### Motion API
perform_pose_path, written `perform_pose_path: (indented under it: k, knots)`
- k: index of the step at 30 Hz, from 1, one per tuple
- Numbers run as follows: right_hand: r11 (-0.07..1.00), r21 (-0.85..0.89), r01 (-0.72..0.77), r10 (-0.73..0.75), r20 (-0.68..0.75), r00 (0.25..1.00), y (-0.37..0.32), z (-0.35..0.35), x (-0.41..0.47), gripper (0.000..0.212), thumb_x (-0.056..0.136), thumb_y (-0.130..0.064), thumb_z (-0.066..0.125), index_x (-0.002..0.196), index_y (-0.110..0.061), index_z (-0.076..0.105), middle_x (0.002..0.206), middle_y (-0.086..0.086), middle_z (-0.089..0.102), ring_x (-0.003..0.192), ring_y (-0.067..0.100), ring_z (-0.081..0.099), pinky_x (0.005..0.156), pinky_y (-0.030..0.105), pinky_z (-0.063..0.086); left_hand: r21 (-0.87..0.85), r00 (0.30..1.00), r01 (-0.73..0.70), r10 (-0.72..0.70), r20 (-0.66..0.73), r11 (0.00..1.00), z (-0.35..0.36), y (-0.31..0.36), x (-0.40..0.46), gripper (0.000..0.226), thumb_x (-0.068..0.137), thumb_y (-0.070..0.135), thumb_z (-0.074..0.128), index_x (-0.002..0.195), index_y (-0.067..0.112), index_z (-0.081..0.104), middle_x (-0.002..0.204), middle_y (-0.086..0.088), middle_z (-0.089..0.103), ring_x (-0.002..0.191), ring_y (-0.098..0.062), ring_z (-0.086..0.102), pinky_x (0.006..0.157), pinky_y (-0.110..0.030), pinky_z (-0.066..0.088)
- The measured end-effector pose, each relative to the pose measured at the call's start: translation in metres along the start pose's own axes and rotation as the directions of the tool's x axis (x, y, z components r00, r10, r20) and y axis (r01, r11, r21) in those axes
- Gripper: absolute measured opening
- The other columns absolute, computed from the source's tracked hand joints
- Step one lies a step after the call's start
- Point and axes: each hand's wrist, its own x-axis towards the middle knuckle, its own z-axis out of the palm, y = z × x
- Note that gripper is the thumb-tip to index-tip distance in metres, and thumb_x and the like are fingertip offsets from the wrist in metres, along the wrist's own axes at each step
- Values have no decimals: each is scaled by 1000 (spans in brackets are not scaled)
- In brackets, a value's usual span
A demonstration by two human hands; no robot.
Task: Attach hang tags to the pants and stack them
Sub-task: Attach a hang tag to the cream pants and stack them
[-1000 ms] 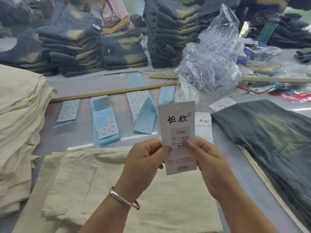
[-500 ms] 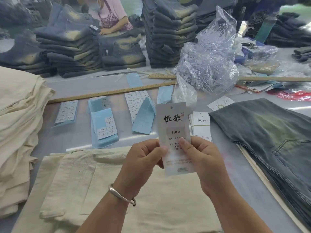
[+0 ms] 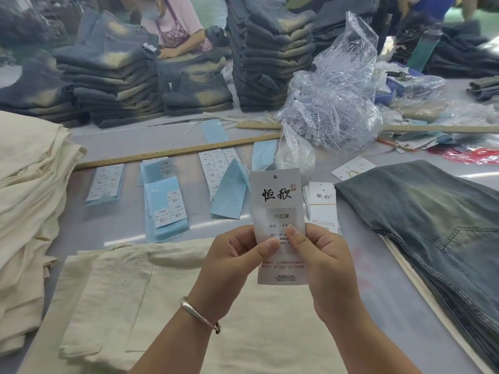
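Now the left hand [image 3: 237, 261] and the right hand [image 3: 322, 261] both hold one white hang tag [image 3: 276, 211] upright, near the middle of the view. The left thumb lies across the front of the tag and the right thumb presses on it just beside, with the other fingers curled behind, so each hand pinches the tag. The tag shows black characters, the number 1103# and a small hole at its top. A silver bangle [image 3: 198, 314] sits on the left wrist.

Under the hands, on the near side, a cream pair of pants [image 3: 135, 292] lies flat on the grey worktop [image 3: 118, 225]. To the left, a pile of cream pants [image 3: 29, 190] is stacked. To the right, a washed blue denim pair [image 3: 432, 228] lies flat on a stack. Just right of the held tag, a small stack of white hang tags [image 3: 322, 209] rests on the worktop.

Farther away, light blue sticker sheets [image 3: 164, 209] with small white labels lie in a row, and behind them a long wooden ruler [image 3: 175, 152]. On the far right stands a clear plastic bag [image 3: 337, 103] full of thin plastic fasteners. At the far side, piles of folded dark jeans [image 3: 272, 55] stand, and a person in a pink top [image 3: 175, 25] works behind them.
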Motion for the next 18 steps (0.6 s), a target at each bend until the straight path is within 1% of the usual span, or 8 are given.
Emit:
perform_pose_path:
  k: [2, 5, 7, 9, 11, 13, 15, 18]
  knots:
    - [989, -139, 52, -57, -28, 998, 6, -1, 3, 27, 87, -26, 63, 83, -1, 69, 80, 27, 67, 71, 46, 60, 68, 60, 53, 47, 999, 31, -30, -24, 998, 0, -6, 3, 23, 84, 21, 68, 105, 13, 75, 105, -11, 74, 101, -25, 70, 82, -27, 56]
    - [973, -232, 8, -6, 12, 1000, 15, -2, 17, 24, 86, -35, 58, 76, -15, 69, 72, 7, 69, 65, 21, 63, 64, 45, 56, 103, 989, 101, -89, -118, 990, 0, -16, 11, 23, 80, 31, 75, 99, 18, 78, 98, -8, 76, 93, -21, 72, 77, -26, 57]
    - [950, -310, -33, 43, 26, 999, 22, -7, 40, 32, 87, -41, 56, 69, -15, 60, 66, 2, 62, 62, 17, 56, 62, 43, 48, 78, 966, 151, -130, -221, 985, -3, -25, 19, 25, 75, 34, 77, 92, 16, 79, 93, -8, 76, 88, -20, 72, 74, -27, 57]
    - [919, -393, -24, 3, -53, 999, 29, -16, 76, 37, 95, -36, 56, 72, -7, 55, 67, 4, 59, 61, 19, 52, 64, 44, 44, 23, 931, 203, -186, -315, 979, -8, -34, 27, 24, 71, 31, 75, 86, 12, 79, 91, -10, 76, 85, -22, 71, 77, -34, 58]
    - [857, -516, 14, -99, -138, 986, 30, -27, 122, 22, 97, -26, 55, 80, -12, 55, 73, 0, 62, 67, 19, 56, 72, 45, 48, 10, 910, 233, -214, -356, 972, -15, -40, 35, 19, 76, 25, 74, 85, 9, 78, 91, -13, 76, 85, -27, 71, 81, -41, 58]
    - [713, -699, 62, -230, -149, 962, 26, -36, 170, 4, 95, -16, 53, 94, -18, 57, 82, -7, 62, 79, 20, 59, 75, 40, 48, 15, 904, 237, -215, -369, 971, -19, -44, 42, 24, 79, 26, 73, 89, 5, 75, 93, -17, 75, 85, -28, 71, 81, -43, 59]
    - [516, -848, 121, -284, -36, 958, 23, -39, 217, 25, 93, -5, 47, 111, -18, 59, 99, -4, 66, 92, 23, 60, 76, 35, 46, 8, 910, 229, -211, -357, 973, -20, -46, 48, 32, 78, 32, 71, 94, 4, 73, 96, -18, 74, 83, -25, 70, 75, -39, 60]
    - [192, -968, 164, -126, 141, 982, 26, -34, 274, 45, 93, -2, 40, 129, -24, 54, 123, 4, 63, 107, 28, 58, 78, 32, 41, -20, 928, 226, -221, -301, 974, -19, -49, 56, 28, 80, 33, 71, 96, 10, 71, 97, -10, 75, 83, -19, 70, 66, -27, 56]
